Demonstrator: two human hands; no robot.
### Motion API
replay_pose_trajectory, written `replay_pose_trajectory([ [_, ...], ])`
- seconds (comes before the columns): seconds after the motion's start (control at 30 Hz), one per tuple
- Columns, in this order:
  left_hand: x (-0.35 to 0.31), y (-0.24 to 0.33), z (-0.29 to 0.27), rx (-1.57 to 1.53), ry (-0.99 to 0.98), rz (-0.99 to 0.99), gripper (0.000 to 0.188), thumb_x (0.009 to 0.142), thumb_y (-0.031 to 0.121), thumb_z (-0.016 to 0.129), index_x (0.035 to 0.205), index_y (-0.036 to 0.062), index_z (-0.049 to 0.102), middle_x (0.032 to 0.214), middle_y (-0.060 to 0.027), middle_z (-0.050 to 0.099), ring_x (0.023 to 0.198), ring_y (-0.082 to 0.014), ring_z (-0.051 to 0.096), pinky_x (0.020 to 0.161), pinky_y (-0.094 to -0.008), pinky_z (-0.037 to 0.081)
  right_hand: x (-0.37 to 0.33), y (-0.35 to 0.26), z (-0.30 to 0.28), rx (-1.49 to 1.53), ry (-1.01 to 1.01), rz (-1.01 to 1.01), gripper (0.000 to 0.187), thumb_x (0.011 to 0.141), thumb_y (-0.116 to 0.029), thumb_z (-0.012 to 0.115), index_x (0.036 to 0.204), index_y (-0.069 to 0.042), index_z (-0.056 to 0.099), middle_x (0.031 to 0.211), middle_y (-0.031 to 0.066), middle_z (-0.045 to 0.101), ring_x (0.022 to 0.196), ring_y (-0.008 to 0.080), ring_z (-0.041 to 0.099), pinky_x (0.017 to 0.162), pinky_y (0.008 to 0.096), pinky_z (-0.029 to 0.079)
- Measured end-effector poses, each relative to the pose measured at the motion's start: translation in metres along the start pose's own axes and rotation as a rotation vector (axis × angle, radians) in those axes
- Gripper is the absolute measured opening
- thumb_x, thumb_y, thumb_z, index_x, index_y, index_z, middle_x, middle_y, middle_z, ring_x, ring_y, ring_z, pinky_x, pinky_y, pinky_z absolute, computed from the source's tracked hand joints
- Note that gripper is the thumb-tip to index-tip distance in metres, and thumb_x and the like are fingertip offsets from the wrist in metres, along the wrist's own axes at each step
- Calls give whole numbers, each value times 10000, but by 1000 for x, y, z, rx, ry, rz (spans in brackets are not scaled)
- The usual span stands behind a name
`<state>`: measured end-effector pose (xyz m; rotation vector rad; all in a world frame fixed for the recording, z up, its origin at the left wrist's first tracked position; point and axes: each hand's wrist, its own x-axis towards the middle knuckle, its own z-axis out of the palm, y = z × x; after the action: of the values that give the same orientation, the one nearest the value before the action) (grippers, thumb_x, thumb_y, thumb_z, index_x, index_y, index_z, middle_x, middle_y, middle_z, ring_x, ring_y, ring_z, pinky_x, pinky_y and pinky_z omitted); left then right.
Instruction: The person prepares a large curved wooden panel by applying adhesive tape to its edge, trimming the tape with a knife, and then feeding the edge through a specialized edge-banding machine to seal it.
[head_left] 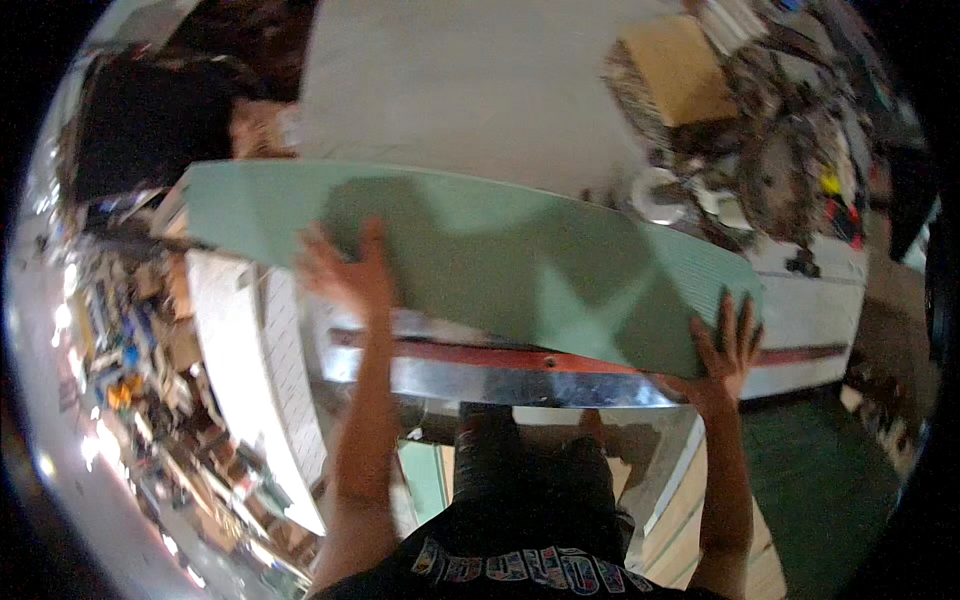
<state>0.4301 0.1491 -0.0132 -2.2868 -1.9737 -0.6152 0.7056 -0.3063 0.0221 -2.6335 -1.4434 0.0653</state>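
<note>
A long pale green board (480,240) lies at a slant across the table in front of me. Its left end reaches farther back than its right, and dark shadows fall on its face. My left hand (345,270), slightly blurred, is open with fingers spread over the board's near edge, left of its middle. At the near right corner, my right hand (725,350) holds the board, fingers spread over its face and thumb along the near edge. Below that edge runs a metal rail (500,385) with a red strip (450,353).
The grey tabletop (460,80) extends behind the board. A circular saw-like machine (775,185) and a tan block (675,70) stand at the back right. White panels (235,350) lean at the left, beside scattered scraps (150,380). A dark box-shaped thing (150,125) is at the far left.
</note>
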Motion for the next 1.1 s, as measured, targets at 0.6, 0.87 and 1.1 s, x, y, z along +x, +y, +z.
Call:
replay_pose_trajectory([
  [0.6,371,-223,77,237,-659,738,528,995,416,684,1298,-14,640,1298,-192,666,1197,-366,632,1015,-479,491,43,-63,1,130,17,-9,881,544,-773,849,1309,-351,736,1658,107,437,1544,498,311,1210,763,143],
  [0.87,378,-306,75,4,-604,775,416,1020,408,663,1027,-4,609,879,-148,594,814,-313,586,791,-420,482,63,-88,0,148,13,-52,872,508,-748,874,1269,-339,755,1641,108,463,1540,466,343,1231,719,171],
  [1.1,384,-358,58,-101,-815,650,509,1059,471,600,873,6,509,778,-121,493,714,-259,499,695,-381,430,76,-114,2,180,11,-89,868,507,-782,859,1244,-334,762,1630,107,477,1538,455,350,1225,717,185],
])
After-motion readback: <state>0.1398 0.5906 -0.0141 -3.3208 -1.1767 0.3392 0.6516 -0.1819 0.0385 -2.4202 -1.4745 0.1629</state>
